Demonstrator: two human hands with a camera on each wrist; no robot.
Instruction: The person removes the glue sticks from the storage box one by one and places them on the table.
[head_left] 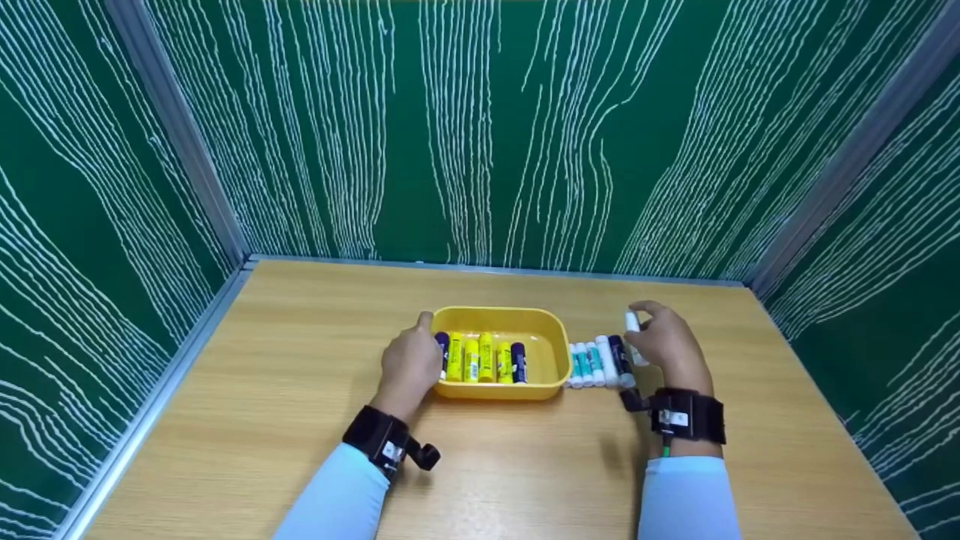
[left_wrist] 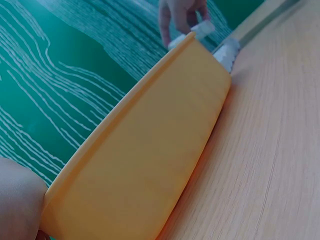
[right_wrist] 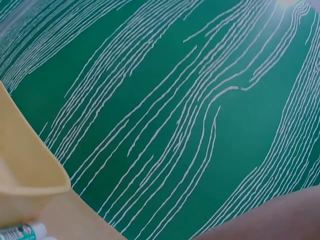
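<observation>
Ok, ur R hand [head_left: 673, 343] pinches a white stick [head_left: 632, 322] by the stick row [head_left: 595, 363] right of the yellow bin [head_left: 487, 391]; L hand [head_left: 409, 365] grips the bin's left end. Low R swing could prob scatter that row.

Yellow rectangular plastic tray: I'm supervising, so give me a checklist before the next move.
1. Yellow tray flat on wooden table: ok.
2. Left hand gripping tray's left end: ok.
3. Room at tray's right end: ok, bare beside yellow and dark cylindrical tubes.
4. Right hand free: not ok, pinching a white cylindrical tube.
5. Row of white, teal and dark cylindrical tubes clear of tray's outer wall: cannot tell.
</observation>
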